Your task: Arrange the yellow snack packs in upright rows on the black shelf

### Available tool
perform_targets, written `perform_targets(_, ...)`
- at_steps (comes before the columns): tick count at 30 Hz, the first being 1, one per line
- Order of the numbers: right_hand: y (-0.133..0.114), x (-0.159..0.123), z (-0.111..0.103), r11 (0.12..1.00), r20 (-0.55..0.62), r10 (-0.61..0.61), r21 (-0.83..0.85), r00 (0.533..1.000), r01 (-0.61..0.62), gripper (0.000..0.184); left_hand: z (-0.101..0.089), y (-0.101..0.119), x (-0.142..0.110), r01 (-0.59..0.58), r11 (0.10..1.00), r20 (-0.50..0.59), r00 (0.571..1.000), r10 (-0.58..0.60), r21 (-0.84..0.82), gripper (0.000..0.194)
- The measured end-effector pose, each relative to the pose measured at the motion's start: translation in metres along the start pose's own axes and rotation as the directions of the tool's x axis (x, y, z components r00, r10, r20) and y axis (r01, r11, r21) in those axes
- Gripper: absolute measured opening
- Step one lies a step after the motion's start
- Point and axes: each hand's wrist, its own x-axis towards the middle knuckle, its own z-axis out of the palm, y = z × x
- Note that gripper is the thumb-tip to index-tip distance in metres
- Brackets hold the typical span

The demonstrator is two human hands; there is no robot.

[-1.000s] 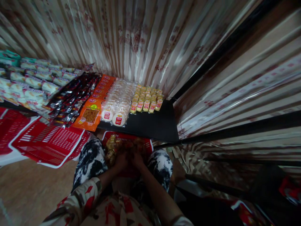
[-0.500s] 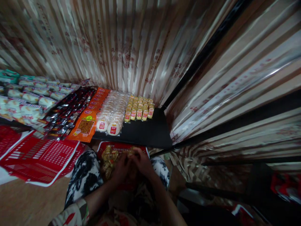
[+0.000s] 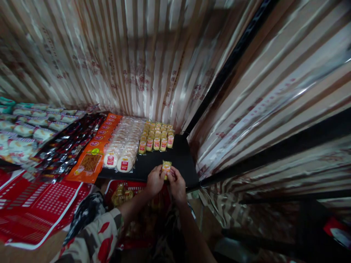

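My left hand [image 3: 154, 180] and my right hand [image 3: 177, 183] are raised together over the front edge of a black shelf [image 3: 181, 160]. Both pinch one small yellow snack packet [image 3: 166, 167] between their fingertips. Behind it, rows of the same yellow packets [image 3: 156, 137] lie on the shelf. A red basket [image 3: 128, 193] with more such packets sits on my lap, just below my hands.
Left of the yellow rows lie round white cakes in clear wrap [image 3: 123, 146], orange snack bags [image 3: 94, 155], dark wrappers [image 3: 68, 146] and pale packets [image 3: 24, 131]. Empty red baskets [image 3: 41, 204] lie at the lower left. Striped curtains [image 3: 137, 58] hang behind and to the right.
Both hands came up out of the red basket on my lap and moved forward to the shelf's front edge, carrying one yellow packet. The view tilted upward.
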Motion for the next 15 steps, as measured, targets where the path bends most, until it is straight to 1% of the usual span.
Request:
perform_targets(2, 0.007, 0.016, -0.004, 1.000, -0.040, -0.022, -0.012, 0.999, 0.021, 0.036, 0.008, 0.008, 0.014, 0.000, 0.999, 0.000, 1.000, 0.000, 0.035, 0.037)
perform_targets(4, 0.013, 0.034, -0.006, 0.998, -0.069, -0.042, -0.040, 0.997, 0.039, 0.039, 0.017, 0.013, 0.027, 0.008, 0.999, -0.013, 1.000, -0.008, 0.037, 0.041)
perform_targets(8, 0.022, 0.065, -0.005, 0.991, -0.086, -0.074, -0.120, 0.994, 0.063, 0.041, 0.031, 0.020, 0.050, 0.025, 1.000, -0.054, 0.998, -0.024, 0.018, 0.044)
perform_targets(11, 0.027, 0.085, -0.001, 0.985, -0.100, -0.089, -0.155, 0.991, 0.073, 0.043, 0.037, 0.023, 0.063, 0.028, 1.000, -0.072, 0.997, -0.028, -0.007, 0.043)
perform_targets(15, 0.031, 0.107, 0.004, 0.981, -0.114, -0.101, -0.177, 0.988, 0.080, 0.044, 0.043, 0.023, 0.077, 0.033, 0.999, -0.089, 0.995, -0.034, -0.008, 0.047)
